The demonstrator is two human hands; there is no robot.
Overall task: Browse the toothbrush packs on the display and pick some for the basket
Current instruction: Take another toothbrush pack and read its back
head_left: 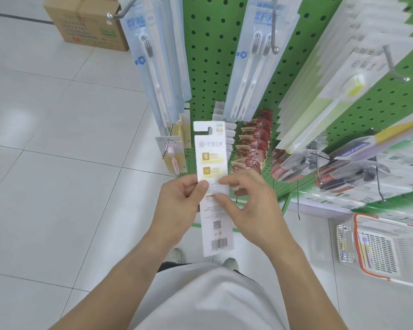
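I hold a long white toothbrush pack (pixel 211 158) upright in front of me, its printed back with gold labels and a barcode facing me. My left hand (pixel 179 201) pinches its left edge with thumb on the card. My right hand (pixel 246 201) grips its right edge around the middle. The green pegboard display (pixel 208 55) rises behind, hung with blue-white toothbrush packs (pixel 255 60) and a pack with a yellow-headed brush (pixel 339 96). The white basket with an orange rim (pixel 382 246) stands on the floor at the right, a pack inside it.
Red-and-brown packs (pixel 253 144) and dark-red toothbrush packs (pixel 296 165) hang low on the display. Metal hooks (pixel 396 67) stick out toward me. A cardboard box (pixel 88 22) sits on the white tiled floor at the far left. My shoes show below the pack.
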